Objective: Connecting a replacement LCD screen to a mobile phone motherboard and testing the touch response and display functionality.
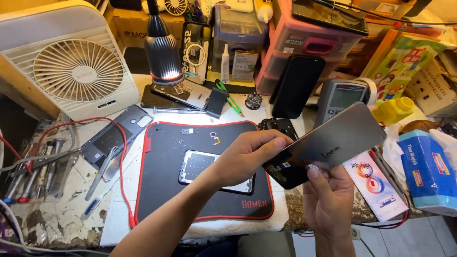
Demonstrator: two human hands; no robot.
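Right hand (328,200) holds panel (333,140), rising rightward.

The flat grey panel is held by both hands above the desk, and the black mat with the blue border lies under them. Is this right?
Not quite: in the head view the black mat has a red border, not blue. The rest holds: the left hand and right hand hold the flat grey panel above the desk.

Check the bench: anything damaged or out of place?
The table surface is chipped and peeling at its front-left edge. A red cable trails across the black mat. Both hands, left hand and right hand, hold a grey panel.
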